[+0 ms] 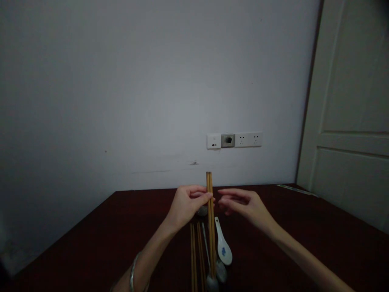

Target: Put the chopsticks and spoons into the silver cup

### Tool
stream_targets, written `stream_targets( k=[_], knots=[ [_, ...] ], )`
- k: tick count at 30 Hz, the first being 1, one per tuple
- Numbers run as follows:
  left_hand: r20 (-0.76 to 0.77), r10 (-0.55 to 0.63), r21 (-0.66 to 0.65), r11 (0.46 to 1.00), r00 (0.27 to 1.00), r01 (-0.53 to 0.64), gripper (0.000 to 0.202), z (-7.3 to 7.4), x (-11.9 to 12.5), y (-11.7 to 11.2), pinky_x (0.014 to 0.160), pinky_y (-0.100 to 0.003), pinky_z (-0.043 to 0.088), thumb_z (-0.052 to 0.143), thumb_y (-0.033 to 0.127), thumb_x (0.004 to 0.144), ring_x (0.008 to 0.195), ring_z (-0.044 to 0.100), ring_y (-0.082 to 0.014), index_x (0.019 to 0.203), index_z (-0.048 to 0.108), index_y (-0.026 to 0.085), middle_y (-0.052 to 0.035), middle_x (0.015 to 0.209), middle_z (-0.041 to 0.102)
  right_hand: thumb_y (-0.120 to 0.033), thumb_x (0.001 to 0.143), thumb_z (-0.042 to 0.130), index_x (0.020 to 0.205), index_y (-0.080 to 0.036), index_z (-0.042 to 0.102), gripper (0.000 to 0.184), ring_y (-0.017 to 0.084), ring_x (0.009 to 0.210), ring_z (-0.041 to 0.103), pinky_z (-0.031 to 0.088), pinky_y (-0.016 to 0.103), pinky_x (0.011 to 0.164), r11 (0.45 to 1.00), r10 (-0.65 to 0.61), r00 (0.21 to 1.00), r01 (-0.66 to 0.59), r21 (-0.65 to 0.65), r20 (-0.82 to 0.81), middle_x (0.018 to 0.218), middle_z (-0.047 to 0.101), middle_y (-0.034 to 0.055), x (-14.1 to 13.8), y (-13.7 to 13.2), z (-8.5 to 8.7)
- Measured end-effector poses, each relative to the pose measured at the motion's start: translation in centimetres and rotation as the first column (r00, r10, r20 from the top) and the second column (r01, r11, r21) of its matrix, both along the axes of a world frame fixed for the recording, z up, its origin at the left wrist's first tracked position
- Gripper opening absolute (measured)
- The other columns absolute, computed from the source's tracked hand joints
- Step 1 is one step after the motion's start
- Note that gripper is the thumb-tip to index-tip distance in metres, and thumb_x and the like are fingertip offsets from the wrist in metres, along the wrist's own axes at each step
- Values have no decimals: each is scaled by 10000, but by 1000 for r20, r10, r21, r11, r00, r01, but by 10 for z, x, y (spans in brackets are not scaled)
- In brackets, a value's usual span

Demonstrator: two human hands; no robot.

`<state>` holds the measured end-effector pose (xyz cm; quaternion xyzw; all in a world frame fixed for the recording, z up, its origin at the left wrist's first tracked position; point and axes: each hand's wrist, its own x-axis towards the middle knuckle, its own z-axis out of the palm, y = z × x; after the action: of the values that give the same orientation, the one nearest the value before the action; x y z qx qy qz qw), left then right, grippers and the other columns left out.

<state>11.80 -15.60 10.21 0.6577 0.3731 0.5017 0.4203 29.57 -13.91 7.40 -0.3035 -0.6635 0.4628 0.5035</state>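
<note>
Between the thumb and fingers of my left hand (189, 205) is a pair of wooden chopsticks (210, 227), held upright side by side. Just right of them hovers my right hand (243, 204), apart from the chopsticks, its fingers curved with a gap to the thumb. Below lie more wooden chopsticks (193, 255) in pairs. A white ceramic spoon (223, 247) with a blue mark rests on the right. Two metal spoons (221, 271) lie near the held chopsticks' lower ends. Another metal spoon's bowl (202, 211) shows partly behind my left hand.
Everything lies on a dark red table (261, 251) against a pale wall (158, 101). Outlet plates (248, 139) are set in the wall above the table's back edge. A light panelled door (352, 101) stands at the right. A pale strip (296, 189) lies at the table's back right.
</note>
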Motion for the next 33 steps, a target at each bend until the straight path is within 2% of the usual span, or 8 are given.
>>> stream_targets(
  k=[2, 6, 12, 22, 33],
  knots=[
    [-2, -7, -3, 1000, 1000, 7, 229, 0, 0, -1, 635, -254, 477, 615, 294, 687, 681, 630, -172, 786, 647, 90, -99, 757, 677, -337, 640, 655, 948, -168, 645, 352, 157, 669, 617, 520, 276, 565, 995, -41, 999, 41, 89, -4, 778, 668, 58, 1, 1, 15],
    [-16, -21, 19, 1000, 1000, 21, 245, -2, -1, -1, 644, -259, 478, 606, 287, 696, 686, 629, -170, 837, 653, 92, -96, 770, 677, -320, 649, 646, 976, -198, 636, 349, 166, 743, 619, 529, 302, 633, 969, -45, 999, 38, 245, 25, 881, 665, 63, -8, 2, 35],
    [-24, -28, 3, 1000, 999, 28, 255, -2, -1, 0, 661, -275, 484, 614, 296, 683, 698, 630, -184, 829, 657, 91, -97, 774, 675, -333, 655, 643, 887, -174, 657, 281, 164, 703, 617, 530, 284, 591, 919, -140, 990, 137, 370, -19, 787, 668, 56, -19, 11, 42],
    [-58, -81, -34, 996, 995, 79, 256, -4, -1, 1, 673, -289, 483, 597, 303, 697, 717, 630, -190, 849, 656, 106, -91, 784, 671, -377, 659, 630, 818, -160, 681, 274, 152, 613, 607, 508, 240, 473, 924, -153, 987, 129, 361, 40, 761, 669, 64, -22, 12, 45],
    [-92, -115, -46, 993, 989, 112, 268, -4, -3, 4, 682, -287, 478, 578, 295, 719, 737, 627, -188, 895, 655, 108, -97, 809, 671, -347, 670, 626, 761, -160, 691, 218, 164, 646, 610, 504, 251, 510, 905, -196, 980, 172, 388, 22, 753, 672, 65, -25, 15, 42]
  ],
)
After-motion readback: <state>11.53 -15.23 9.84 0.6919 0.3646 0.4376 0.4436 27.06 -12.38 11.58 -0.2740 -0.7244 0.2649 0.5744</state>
